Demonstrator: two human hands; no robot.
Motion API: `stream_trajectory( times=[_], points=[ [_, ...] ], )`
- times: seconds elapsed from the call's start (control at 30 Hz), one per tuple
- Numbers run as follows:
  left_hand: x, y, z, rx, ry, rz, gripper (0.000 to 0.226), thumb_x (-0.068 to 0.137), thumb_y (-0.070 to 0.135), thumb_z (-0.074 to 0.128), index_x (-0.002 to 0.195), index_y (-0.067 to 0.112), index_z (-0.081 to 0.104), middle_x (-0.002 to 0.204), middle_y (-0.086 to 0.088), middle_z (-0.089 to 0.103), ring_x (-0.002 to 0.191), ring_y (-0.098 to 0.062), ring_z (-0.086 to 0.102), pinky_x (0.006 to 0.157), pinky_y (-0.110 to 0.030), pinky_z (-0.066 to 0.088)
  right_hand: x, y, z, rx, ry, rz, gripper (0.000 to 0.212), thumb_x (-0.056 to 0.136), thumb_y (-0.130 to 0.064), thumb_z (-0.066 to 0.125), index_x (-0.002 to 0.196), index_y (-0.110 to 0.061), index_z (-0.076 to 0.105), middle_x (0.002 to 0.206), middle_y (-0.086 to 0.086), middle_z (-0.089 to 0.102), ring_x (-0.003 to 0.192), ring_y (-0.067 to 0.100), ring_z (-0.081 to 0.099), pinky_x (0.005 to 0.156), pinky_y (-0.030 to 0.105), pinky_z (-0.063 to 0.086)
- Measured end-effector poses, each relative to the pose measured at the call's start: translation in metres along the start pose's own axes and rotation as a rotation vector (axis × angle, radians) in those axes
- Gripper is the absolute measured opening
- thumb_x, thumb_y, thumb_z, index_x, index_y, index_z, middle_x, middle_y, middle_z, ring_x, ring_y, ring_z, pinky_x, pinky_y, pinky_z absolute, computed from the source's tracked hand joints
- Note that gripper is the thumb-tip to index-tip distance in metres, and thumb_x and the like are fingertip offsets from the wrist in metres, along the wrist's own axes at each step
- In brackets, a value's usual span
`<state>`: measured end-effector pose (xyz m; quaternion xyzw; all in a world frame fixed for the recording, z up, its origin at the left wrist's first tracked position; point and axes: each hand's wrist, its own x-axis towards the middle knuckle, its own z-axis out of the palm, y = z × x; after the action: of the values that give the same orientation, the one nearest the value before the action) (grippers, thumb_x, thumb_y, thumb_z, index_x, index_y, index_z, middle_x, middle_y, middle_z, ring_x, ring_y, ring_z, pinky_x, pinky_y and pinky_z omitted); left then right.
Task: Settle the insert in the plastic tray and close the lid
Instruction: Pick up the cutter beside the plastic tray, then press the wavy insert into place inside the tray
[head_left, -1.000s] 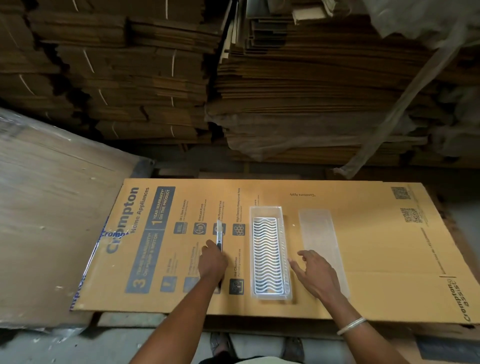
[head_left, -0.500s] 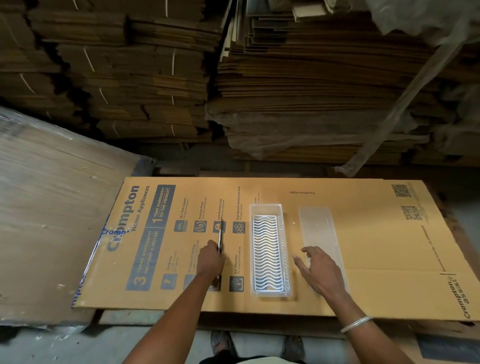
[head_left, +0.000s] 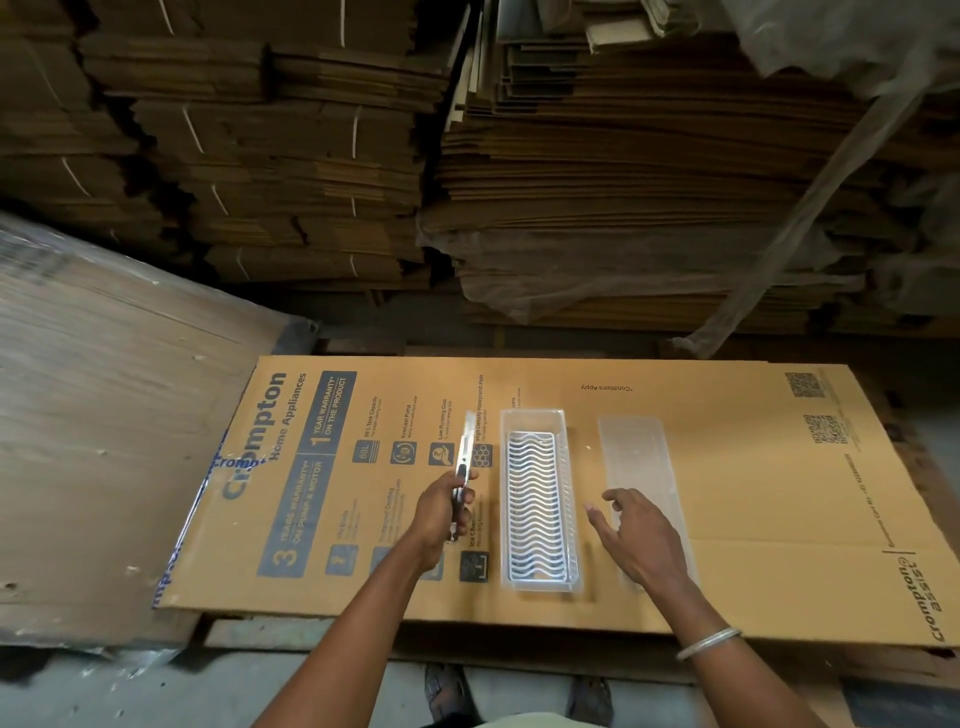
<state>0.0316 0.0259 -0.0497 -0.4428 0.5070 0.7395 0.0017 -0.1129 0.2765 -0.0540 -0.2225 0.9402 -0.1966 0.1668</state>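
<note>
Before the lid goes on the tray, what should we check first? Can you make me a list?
1. Wavy insert is lying inside the clear tray: ok, though whether it sits fully flat, cannot tell.
2. Lid is within reach, lying flat beside the tray on its right: ok.
3. Right hand is free, fingers spread over the near end of the lid: ok.
4. Left hand is free to help: not ok, its grip is shut on a cutter knife.
5. Knife blade is tucked in: cannot tell.
6. Cardboard sheet under the tray is flat: ok.
</note>
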Motion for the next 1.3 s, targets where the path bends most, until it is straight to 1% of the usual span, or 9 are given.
stream_trajectory(
  times=[0.17,0.27,0.4,0.47,0.73,0.93,1.07,1.2,1.3],
  points=[
    [-0.010,0.010,0.021,0.085,-0.015,0.097,0.044,0.108,0.043,0.035,0.110,0.015,0.069,0.066,0.007,0.055,0.049,-0.010,0.039,0.047,-0.025,0.030,0.000,-0.001,0.002,0.005,-0.002,-0.007,0.051,0.094,-0.062,0.048,0.128,-0.025,0.060,0.124,-0.006,0.064,0.101,0.012,0.065,0.077,0.033,0.053],
    [-0.009,0.015,0.025,0.124,-0.029,0.167,0.041,0.109,0.039,0.035,0.116,0.013,0.066,0.070,0.005,0.055,0.051,-0.011,0.041,0.044,-0.022,0.032,0.001,-0.003,0.002,0.010,-0.002,-0.012,0.052,0.094,-0.062,0.047,0.128,-0.026,0.059,0.123,-0.006,0.064,0.102,0.012,0.064,0.077,0.033,0.053],
    [-0.012,0.020,0.026,0.212,-0.042,0.196,0.039,0.110,0.037,0.035,0.095,0.011,0.061,0.066,-0.002,0.053,0.052,-0.013,0.044,0.045,-0.019,0.035,0.004,-0.004,-0.001,0.016,0.015,-0.016,0.052,0.095,-0.062,0.046,0.128,-0.025,0.060,0.123,-0.007,0.064,0.101,0.011,0.064,0.077,0.033,0.053],
    [-0.012,0.020,0.025,0.240,-0.060,0.215,0.041,0.110,0.035,0.035,0.094,0.008,0.061,0.065,-0.005,0.052,0.054,-0.014,0.046,0.048,-0.019,0.037,0.005,-0.005,-0.001,0.025,0.019,-0.013,0.051,0.095,-0.062,0.046,0.127,-0.026,0.060,0.123,-0.007,0.064,0.102,0.011,0.064,0.077,0.033,0.052],
    [-0.006,0.022,0.023,0.246,-0.135,0.239,0.036,0.111,0.026,0.035,0.115,0.002,0.062,0.072,-0.005,0.054,0.064,-0.014,0.050,0.065,-0.029,0.041,0.008,-0.005,-0.004,0.049,0.023,0.008,0.049,0.095,-0.060,0.047,0.126,-0.025,0.061,0.122,-0.007,0.064,0.103,0.011,0.064,0.077,0.033,0.050],
    [-0.008,0.024,0.029,0.142,-0.169,0.242,0.034,0.110,0.010,0.035,0.138,0.019,0.052,0.105,0.002,0.067,0.070,-0.012,0.052,0.071,-0.029,0.043,0.010,-0.005,-0.003,0.052,0.024,0.004,0.050,0.096,-0.061,0.047,0.126,-0.025,0.062,0.122,-0.007,0.064,0.103,0.011,0.064,0.077,0.032,0.049],
    [-0.010,0.027,0.031,0.054,-0.152,0.200,0.049,0.100,-0.006,0.035,0.131,0.025,0.058,0.106,0.000,0.068,0.070,-0.014,0.052,0.073,-0.034,0.038,0.012,-0.005,-0.003,0.064,0.037,0.002,0.050,0.095,-0.061,0.047,0.125,-0.025,0.062,0.121,-0.007,0.065,0.103,0.012,0.065,0.075,0.033,0.050],
    [-0.011,0.025,0.032,0.080,-0.138,0.162,0.044,0.096,-0.005,0.037,0.120,0.022,0.062,0.103,-0.005,0.065,0.070,-0.015,0.050,0.068,-0.032,0.036,0.014,-0.005,-0.005,0.060,0.034,0.003,0.050,0.095,-0.062,0.046,0.125,-0.025,0.062,0.121,-0.008,0.064,0.103,0.012,0.064,0.075,0.033,0.051],
    [-0.012,0.023,0.036,0.060,-0.117,0.128,0.036,0.097,0.000,0.041,0.118,0.017,0.065,0.099,-0.009,0.063,0.070,-0.016,0.052,0.072,-0.036,0.040,0.014,-0.003,-0.006,0.060,0.038,0.009,0.050,0.095,-0.062,0.046,0.125,-0.025,0.062,0.120,-0.008,0.064,0.102,0.011,0.064,0.075,0.032,0.050]
  ],
)
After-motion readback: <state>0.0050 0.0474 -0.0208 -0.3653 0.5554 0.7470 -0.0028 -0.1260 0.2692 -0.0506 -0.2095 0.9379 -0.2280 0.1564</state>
